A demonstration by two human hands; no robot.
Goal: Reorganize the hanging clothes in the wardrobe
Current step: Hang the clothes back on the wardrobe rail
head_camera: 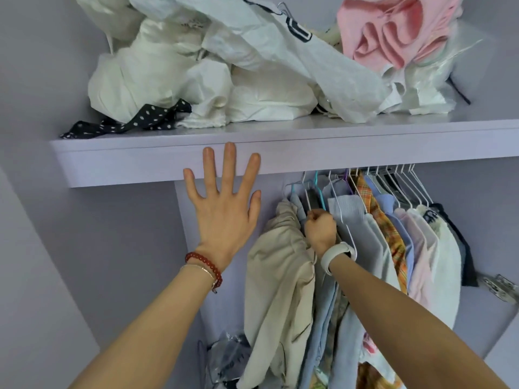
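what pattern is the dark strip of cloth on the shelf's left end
Black with white polka dots, seen clearly in the head view.

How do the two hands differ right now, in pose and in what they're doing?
The left hand is open, fingers spread and straight, raised in front of the shelf edge; the right hand is curled into a fist among the hangers, apparently gripping one. The left wrist wears a red bead bracelet; the right wears a white watch band. Both reach up into the wardrobe.

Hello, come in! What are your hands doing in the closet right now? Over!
Left hand open, fingers spread, raised before the shelf edge. Right hand gripping a hanger among the hanging clothes. Beige garment crowds alongside.
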